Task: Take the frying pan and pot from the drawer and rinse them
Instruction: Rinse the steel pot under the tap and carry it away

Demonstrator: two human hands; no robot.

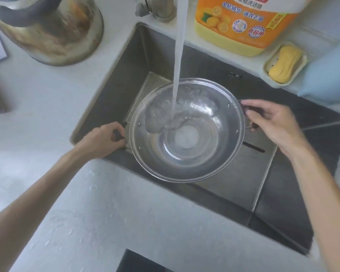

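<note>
Soft, even daylight fills the scene with a slightly hazy, washed-out look, leaving the pale counter bright while the sink walls stay dark, deepest at the near right corner. Broad, dull highlights sit on the wet inside of the steel pot and on the kettle at far left, and the falling water is smeared into a white streak. The wide lens bends straight edges toward the corners, and fine detail is soft throughout, with the bottle print only partly legible.

2 bare forearms, no sleeves or jewellery.
</note>
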